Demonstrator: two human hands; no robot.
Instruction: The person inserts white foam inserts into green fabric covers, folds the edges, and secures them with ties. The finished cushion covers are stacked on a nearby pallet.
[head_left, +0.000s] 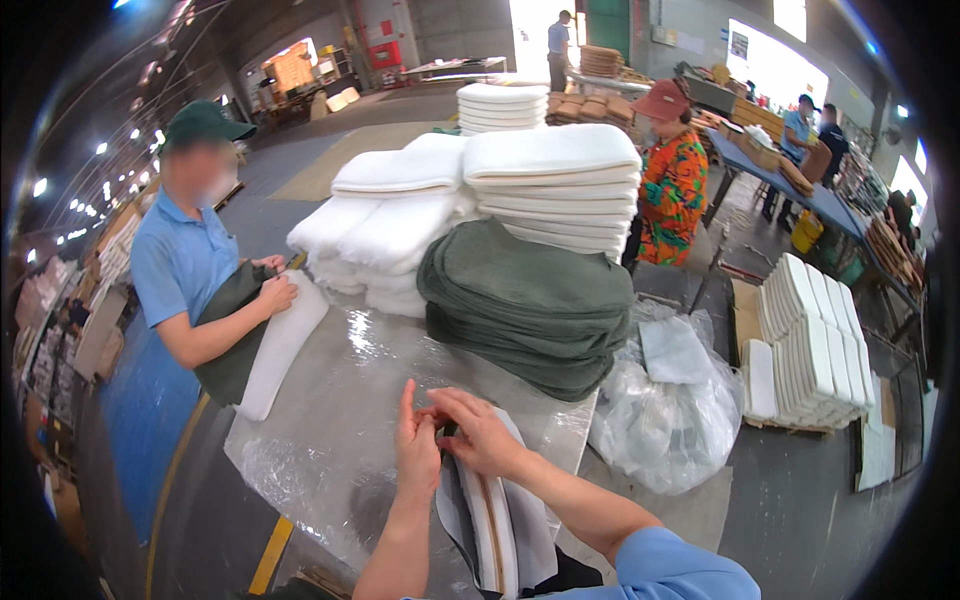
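Observation:
A grey fabric cushion cover (455, 510) stands on edge in front of me, with a white band and a thin brown line, like a zip, running along its side. At its far end, my left hand (418, 445) has its index finger pointing up and its thumb and other fingers closed on the cover. Close against it, my right hand (480, 435) bends its fingers over the same end and grips there. What lies between the fingertips is partly hidden. Beyond my hands sits a stack of dark green fabric covers (525, 300) on the plastic-covered table (340, 440).
White pads (550, 165) are piled behind the green stack. At left, a co-worker (195, 240) holds a white pad (285, 350) and dark green fabric. A clear plastic bag (670, 420) is right of the table; stacked white cushions (810, 340) stand farther right. Another person (675, 190) stands behind.

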